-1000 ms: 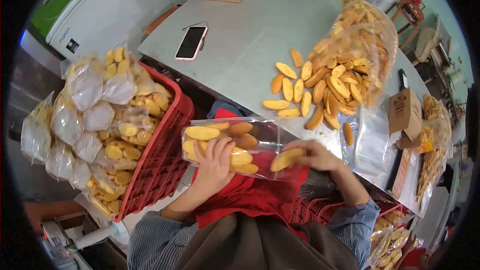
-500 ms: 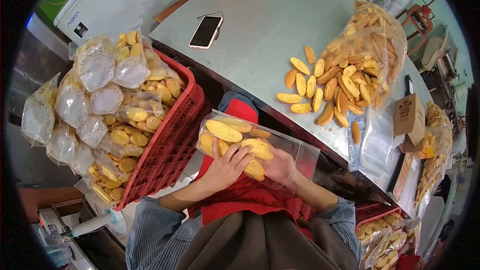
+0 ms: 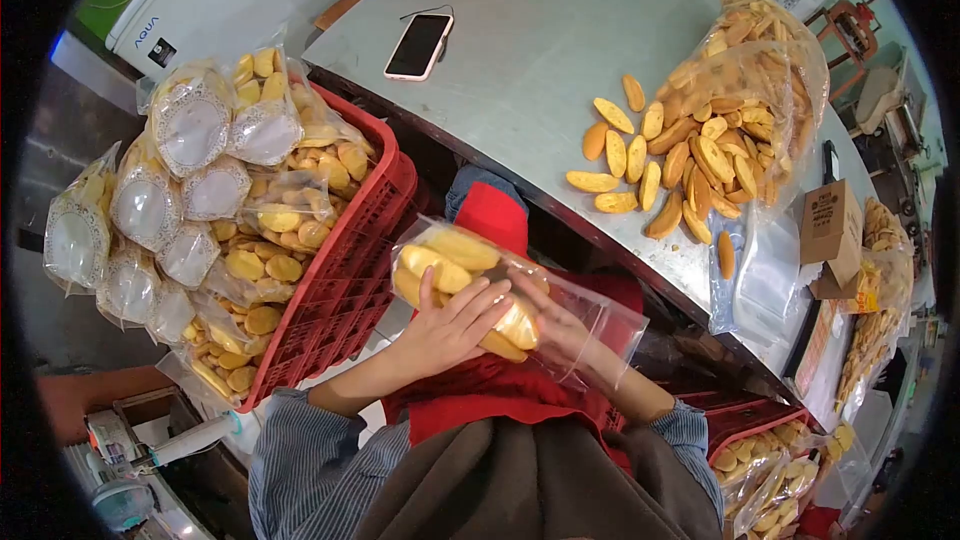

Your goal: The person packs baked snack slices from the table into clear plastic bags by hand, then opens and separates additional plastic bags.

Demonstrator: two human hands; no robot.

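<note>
Above our red apron (image 3: 480,395), we hold a clear plastic bag (image 3: 600,318) of long, golden-yellow slices (image 3: 460,248). Our left hand (image 3: 455,325) clasps it, fingers slightly spread. Our right hand (image 3: 555,325) shows blurred through the plastic; whether its fingers pinch anything, we cannot tell. Our left hand hides some slices.

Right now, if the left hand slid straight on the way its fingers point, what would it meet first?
Most likely the right hand, which shows through the clear bag just past the left hand; how much depth separates the two is hard to tell from this view.
</note>
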